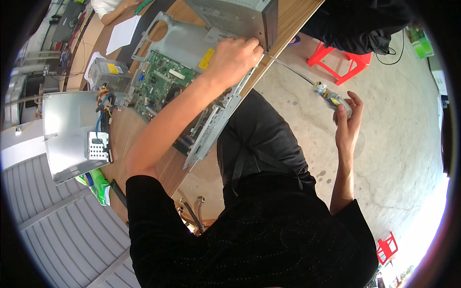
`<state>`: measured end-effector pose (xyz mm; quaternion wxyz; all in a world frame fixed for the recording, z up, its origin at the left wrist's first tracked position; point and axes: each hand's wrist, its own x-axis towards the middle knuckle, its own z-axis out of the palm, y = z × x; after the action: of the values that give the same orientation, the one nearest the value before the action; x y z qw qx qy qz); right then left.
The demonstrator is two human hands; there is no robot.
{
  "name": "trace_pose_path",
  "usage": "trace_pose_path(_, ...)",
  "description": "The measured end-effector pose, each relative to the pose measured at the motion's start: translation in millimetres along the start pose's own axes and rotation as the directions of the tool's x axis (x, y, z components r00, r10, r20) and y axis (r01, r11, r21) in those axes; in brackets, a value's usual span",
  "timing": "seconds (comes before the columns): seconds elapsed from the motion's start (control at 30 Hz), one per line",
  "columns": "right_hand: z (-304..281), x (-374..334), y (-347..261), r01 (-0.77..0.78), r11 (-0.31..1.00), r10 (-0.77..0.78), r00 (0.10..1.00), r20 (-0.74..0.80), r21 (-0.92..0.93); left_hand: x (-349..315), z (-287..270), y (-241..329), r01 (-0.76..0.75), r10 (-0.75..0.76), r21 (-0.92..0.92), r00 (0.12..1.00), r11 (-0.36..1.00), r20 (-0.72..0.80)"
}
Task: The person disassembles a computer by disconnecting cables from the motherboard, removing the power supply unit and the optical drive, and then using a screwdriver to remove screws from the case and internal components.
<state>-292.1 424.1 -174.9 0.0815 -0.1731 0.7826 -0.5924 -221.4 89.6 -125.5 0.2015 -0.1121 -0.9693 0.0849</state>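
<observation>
An opened computer case (187, 41) lies on the wooden table, its metal frame reaching the near edge. My left hand (235, 60) rests at the case's corner with its fingers curled closed; what they pinch is hidden. In my right hand (348, 115) is the handle of a long screwdriver (327, 94) with a clear and yellow grip. Its thin shaft runs toward the case edge beside my left fingers, and the exact contact of the tip is too small to tell. Under my left forearm sits a green motherboard (161, 79).
A power supply (108, 72) with bundled cables stands left of the case, near a silver metal panel (72, 129). A dark box-like unit (245, 19) stands beyond my left hand. Past the table edge are a red stool (338, 62) and another person's dark clothing (355, 24).
</observation>
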Motion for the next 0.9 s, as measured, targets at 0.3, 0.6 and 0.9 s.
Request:
trace_pose_path(0.3, -9, 3, 8, -0.128, 0.969, 0.110, 0.989, 0.097, 0.210, -1, 2, 0, -0.008, 0.008, -0.014, 1.000, 1.000, -0.015)
trace_pose_path(0.6, 0, 0, -1, -0.103, 0.961, 0.106, 0.994, 0.003, 0.256, 1, -1, 0, -0.006, 0.006, -0.001, 1.000, 1.000, -0.024)
trace_pose_path(0.9, 5, 1, -10, 0.078, 0.956, -0.064, 0.996, -0.059, 0.283, 0, -1, 0, -0.009, 0.009, -0.001, 0.999, 1.000, -0.036)
